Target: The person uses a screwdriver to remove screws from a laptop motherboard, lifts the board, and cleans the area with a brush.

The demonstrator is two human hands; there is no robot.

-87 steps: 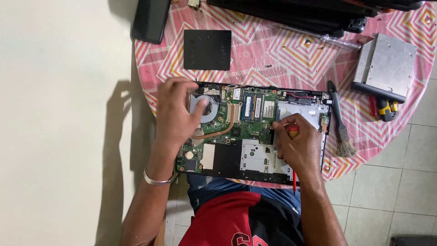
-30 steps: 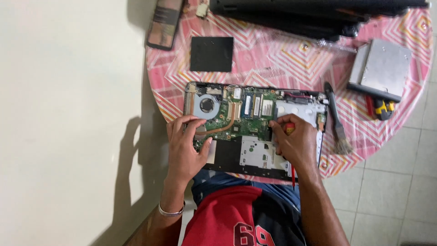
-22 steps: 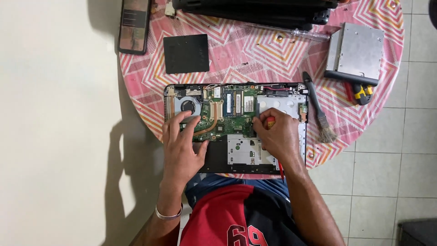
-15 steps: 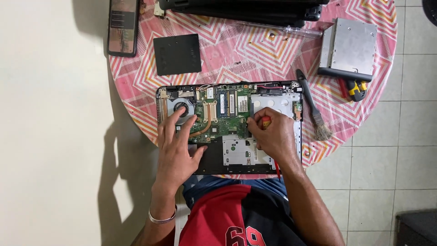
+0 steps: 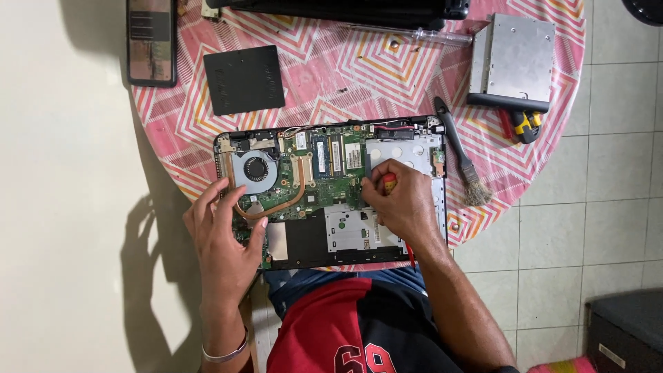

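A round tabletop [image 5: 387,76] under a pink cloth with orange and white zigzag squares carries everything. At its near middle lies an opened laptop base [image 5: 324,186], its green board, fan and copper pipe bared. Far left, a phone [image 5: 151,40] lies over the tabletop's edge, and just right of it a black cover panel [image 5: 243,79]. Along the far edge sits a black laptop part [image 5: 338,10], with a clear-handled screwdriver [image 5: 414,34] just near of it. At the right lie a silver drive [image 5: 516,61], a yellow-black tool [image 5: 523,124] and a brush [image 5: 459,153] beside the base.
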